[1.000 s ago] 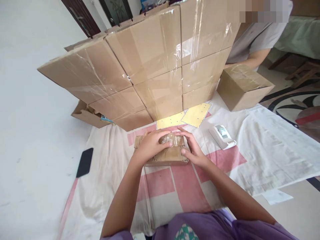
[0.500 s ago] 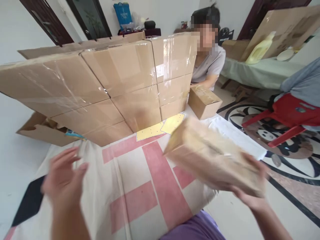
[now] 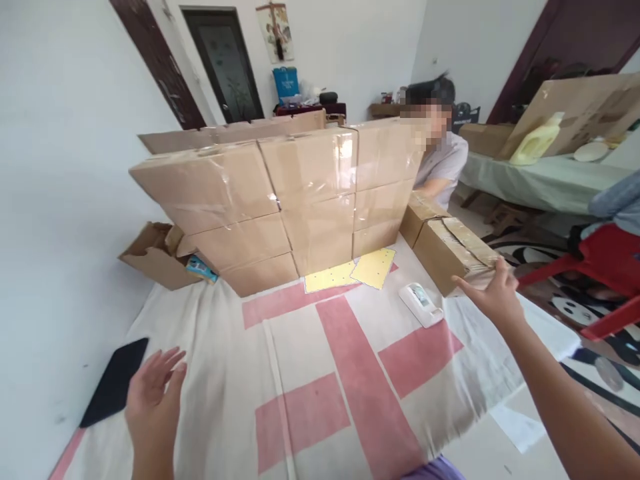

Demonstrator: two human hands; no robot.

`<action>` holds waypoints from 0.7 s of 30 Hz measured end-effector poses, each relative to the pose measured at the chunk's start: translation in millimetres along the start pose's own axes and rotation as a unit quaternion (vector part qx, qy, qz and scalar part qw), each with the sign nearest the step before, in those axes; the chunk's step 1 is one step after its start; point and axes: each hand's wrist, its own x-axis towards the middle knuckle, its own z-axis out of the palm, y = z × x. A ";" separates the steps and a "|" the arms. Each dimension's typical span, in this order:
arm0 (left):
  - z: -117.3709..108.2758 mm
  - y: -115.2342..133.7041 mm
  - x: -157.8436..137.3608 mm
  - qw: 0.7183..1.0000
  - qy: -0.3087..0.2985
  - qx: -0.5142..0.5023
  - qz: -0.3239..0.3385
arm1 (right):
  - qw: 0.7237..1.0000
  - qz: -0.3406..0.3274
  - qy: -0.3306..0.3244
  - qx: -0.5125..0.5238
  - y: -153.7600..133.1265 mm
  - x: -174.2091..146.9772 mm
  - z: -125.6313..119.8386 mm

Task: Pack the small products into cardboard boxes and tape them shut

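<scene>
My right hand point(image 3: 495, 298) spans the near end of a long cardboard box point(image 3: 440, 257), thumb on one side and fingers on the other. That box rests at the table's right side, its far end against another cardboard box point(image 3: 417, 213). My left hand point(image 3: 157, 383) is raised above the left of the table with fingers apart and holds nothing. A black tablet-like flat object point(image 3: 114, 383) lies beside it. Across the back stands a wall of stacked, taped cardboard boxes point(image 3: 320, 227). Yellow dotted sheets point(image 3: 375, 267) lie at its foot, near a white device with a small display point(image 3: 421, 305).
The table has a beige and red cloth point(image 3: 300, 413). An open carton point(image 3: 160, 257) with a blue packet point(image 3: 201, 269) stands at the left. Another person point(image 3: 445, 167) is behind the boxes on the right. A red chair point(image 3: 600, 280) stands to the right.
My right hand has brought the cardboard box away from me and set it down in line with the other one. The white device has come into view. My left hand stays raised.
</scene>
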 end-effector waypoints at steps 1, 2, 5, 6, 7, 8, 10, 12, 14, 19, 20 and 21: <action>-6.3 -3.9 8.6 0.999 0.023 -0.022 -0.019 | 0.999 -0.025 0.014 -0.014 -8.4 -4.3 -2.5; -12.5 -7.9 19.4 0.997 0.050 -0.038 -0.036 | 0.997 -0.060 0.046 -0.025 -18.0 -12.2 -4.9; -19.6 -16.0 65.4 0.989 0.131 -0.031 -0.057 | 0.976 -0.179 0.123 0.001 -56.2 -47.6 -4.1; -15.2 -16.7 85.1 0.988 0.139 -0.021 -0.066 | 0.968 -0.219 0.123 0.023 -72.2 -60.9 0.9; -7.1 -16.3 106.4 0.990 0.126 0.009 -0.065 | 0.958 -0.258 0.115 0.045 -89.1 -74.3 8.6; 4.0 -15.3 129.0 0.991 0.118 0.027 -0.059 | 0.949 -0.292 0.104 0.064 -106.0 -87.8 18.6; 29.8 -12.9 175.2 0.993 0.101 0.058 -0.036 | 0.934 -0.338 0.067 0.096 -135.9 -115.2 43.9; 50.4 -12.1 219.8 0.990 0.094 0.099 -0.040 | 0.925 -0.362 0.002 0.116 -156.9 -143.5 71.6; 58.3 -15.2 259.6 0.979 0.065 0.177 -0.076 | 0.905 -0.395 -0.087 0.132 -171.3 -172.4 99.0; 45.5 -41.2 322.1 0.965 -0.038 0.251 -0.065 | 0.795 -0.476 -0.299 0.227 -247.5 -239.6 183.5; 44.0 -47.9 326.9 0.960 -0.049 0.266 -0.066 | 0.774 -0.465 -0.345 0.256 -278.3 -250.9 206.9; 43.4 -54.8 329.4 0.956 -0.054 0.281 -0.067 | 0.752 -0.449 -0.390 0.283 -314.2 -261.4 232.1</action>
